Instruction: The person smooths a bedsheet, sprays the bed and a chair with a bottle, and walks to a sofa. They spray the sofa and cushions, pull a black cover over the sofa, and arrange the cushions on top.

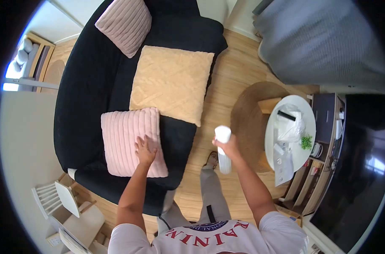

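Pink cushions are resting on a black sofa in a home's living room. Beyond a round brown rug and white table, a large dark screen is standing, while a grey curtain is hanging nearby.

White shirt: "RAINING"; badge: "IONAL"

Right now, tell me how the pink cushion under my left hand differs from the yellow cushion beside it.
Surface: the pink cushion has straight parallel ribs; the yellow cushion has a crossing, diamond-like pattern.
Contact: your left hand rests on the pink cushion, while neither hand is on the yellow cushion.
Both lie on the dark sofa.
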A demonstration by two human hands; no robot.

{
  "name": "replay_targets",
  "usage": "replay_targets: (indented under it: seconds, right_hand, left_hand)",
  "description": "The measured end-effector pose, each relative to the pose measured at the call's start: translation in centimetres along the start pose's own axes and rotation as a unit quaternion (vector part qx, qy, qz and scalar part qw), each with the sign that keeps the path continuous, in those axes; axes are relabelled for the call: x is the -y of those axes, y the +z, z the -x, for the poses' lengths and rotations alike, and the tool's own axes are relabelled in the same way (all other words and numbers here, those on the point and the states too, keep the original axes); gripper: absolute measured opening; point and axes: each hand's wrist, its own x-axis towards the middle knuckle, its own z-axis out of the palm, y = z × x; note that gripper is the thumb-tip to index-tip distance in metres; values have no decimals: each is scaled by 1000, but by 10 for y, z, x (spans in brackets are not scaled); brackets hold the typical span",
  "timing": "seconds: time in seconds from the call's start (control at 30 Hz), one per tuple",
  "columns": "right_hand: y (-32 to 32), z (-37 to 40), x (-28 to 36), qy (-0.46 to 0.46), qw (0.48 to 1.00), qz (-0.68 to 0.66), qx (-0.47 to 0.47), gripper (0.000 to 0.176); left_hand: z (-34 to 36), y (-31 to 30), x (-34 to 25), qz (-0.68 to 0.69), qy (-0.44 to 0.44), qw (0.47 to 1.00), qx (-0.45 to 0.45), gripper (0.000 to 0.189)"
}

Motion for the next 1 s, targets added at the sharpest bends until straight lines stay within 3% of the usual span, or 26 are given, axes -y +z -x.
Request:
replay_targets:
  seconds: [0.07, 0.13, 0.27, 0.33, 0.37, 0.4, 0.47, 0.57, 0.63, 0.67, 0.7, 0.77, 0.8, 0.87, 0.9, 0.97, 1.0]
  right_hand:
    - [-29, 15, -29, -22, 1000, -5, 6, 33]
    - [-57, 21, -22, -10, 999, -18, 44, 34]
    - [-69, -16, 12, -25, 994, 15, 109, 39]
    - [-58, -42, 44, -54, 990, 60, 118, 43]
    - [-49, -59, 63, -86, 986, 73, 121, 43]
    - [-41, -78, 82, -119, 981, 84, 125, 44]
    - [-23, -132, 114, -143, 975, 75, 153, 45]
    - [1, -215, 189, -141, 965, 112, 190, 44]
    - [25, -273, 228, -204, 954, 130, 178, 44]
    - [34, -301, 245, -253, 944, 142, 160, 44]
    - [40, -322, 272, -230, 943, 159, 181, 45]
    - [59, -375, 293, -284, 932, 185, 128, 39]
    - [69, -401, 302, -303, 927, 185, 123, 34]
    - [84, -429, 336, -293, 924, 215, 115, 38]
    - [92, -447, 346, -297, 923, 207, 130, 38]
    - [104, -467, 365, -284, 934, 170, 132, 36]
    - [107, -478, 371, -280, 937, 167, 129, 35]
  left_hand:
    - [2, 42, -21, 94, 45, 987, -124, 73]
    - [12, 34, -70, 241, 41, 965, -98, 67]
    - [7, 33, -106, 357, -32, 932, -42, 66]
    - [-7, 25, -100, 448, -138, 882, -49, 68]
    - [-17, 15, -100, 485, -91, 855, -159, 67]
    - [-29, 0, -94, 506, -93, 832, -207, 66]
    - [-65, -58, -81, 398, -79, 866, -293, 67]
    - [-156, -169, -101, 185, -46, 861, -471, 68]
    - [-239, -237, -119, 143, -16, 847, -512, 73]
    - [-281, -267, -128, 165, 3, 841, -516, 83]
    - [-316, -289, -137, 218, -18, 849, -481, 95]
    - [-408, -296, -123, 317, -114, 833, -439, 118]
    - [-418, -319, -136, 372, -220, 849, -304, 126]
    - [-455, -314, -129, 407, -193, 825, -343, 108]
    - [-470, -312, -127, 406, -199, 824, -342, 108]
    - [-482, -313, -126, 411, -145, 839, -326, 70]
    - [-486, -308, -136, 370, -94, 854, -353, 38]
